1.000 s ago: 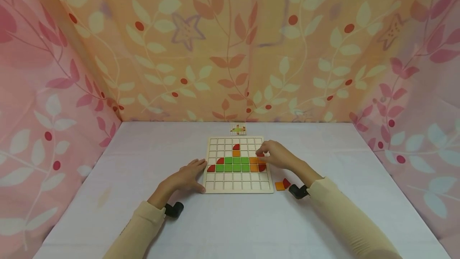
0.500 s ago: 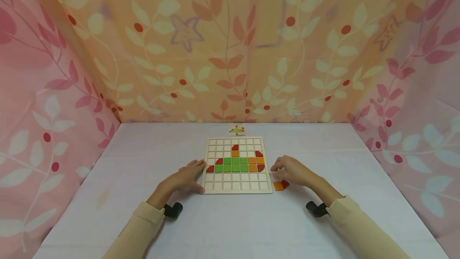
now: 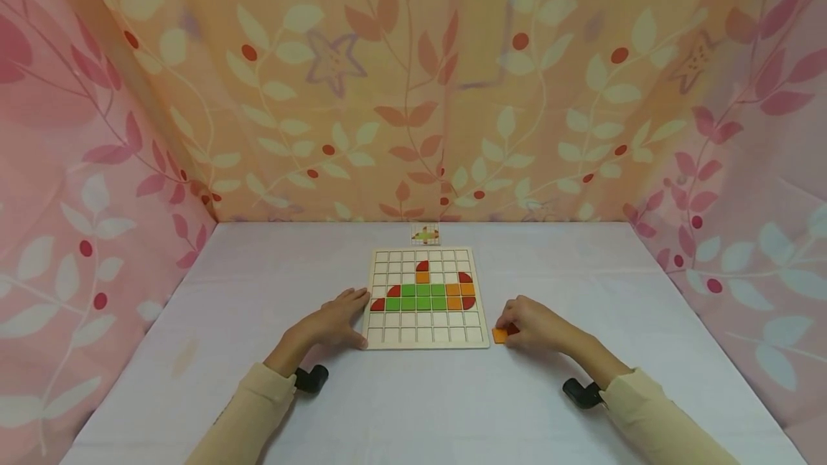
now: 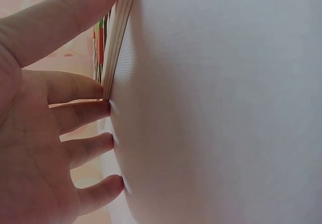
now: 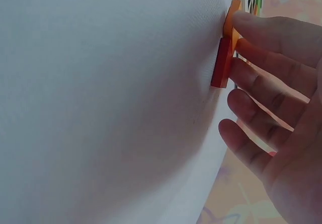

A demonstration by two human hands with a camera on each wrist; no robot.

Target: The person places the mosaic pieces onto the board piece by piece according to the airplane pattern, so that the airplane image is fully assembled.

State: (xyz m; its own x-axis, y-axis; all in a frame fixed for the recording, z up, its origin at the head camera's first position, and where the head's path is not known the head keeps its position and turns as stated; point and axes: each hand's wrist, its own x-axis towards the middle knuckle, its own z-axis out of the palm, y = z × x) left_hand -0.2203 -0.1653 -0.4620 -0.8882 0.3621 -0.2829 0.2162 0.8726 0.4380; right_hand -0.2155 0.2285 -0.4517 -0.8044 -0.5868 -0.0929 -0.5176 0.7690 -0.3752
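A wooden grid board (image 3: pixel 426 331) lies on the table, its cells partly filled with green, orange and red tiles. At its left side my left hand (image 3: pixel 336 316) rests with spread fingers. Thumb and index finger touch the board's edge (image 4: pixel 119 38) in the left wrist view; the other fingertips meet the cloth. Right of the board, my right hand (image 3: pixel 538 325) pinches an orange square tile (image 5: pixel 233 17) between thumb and index finger. A red quarter-round tile (image 5: pixel 221 65) lies against it, under the fingers and partly hidden in the head view.
A small pattern card (image 3: pixel 425 235) lies just behind the board. White cloth covers the table (image 3: pixel 413 407), and floral curtains (image 3: pixel 413 92) stand at the back and both sides. A black wrist camera (image 3: pixel 313 379) hangs below the left wrist.
My right hand has left the board's right side, moved down and right to the two loose tiles, and taken hold of the orange one. The left hand has stayed in place.
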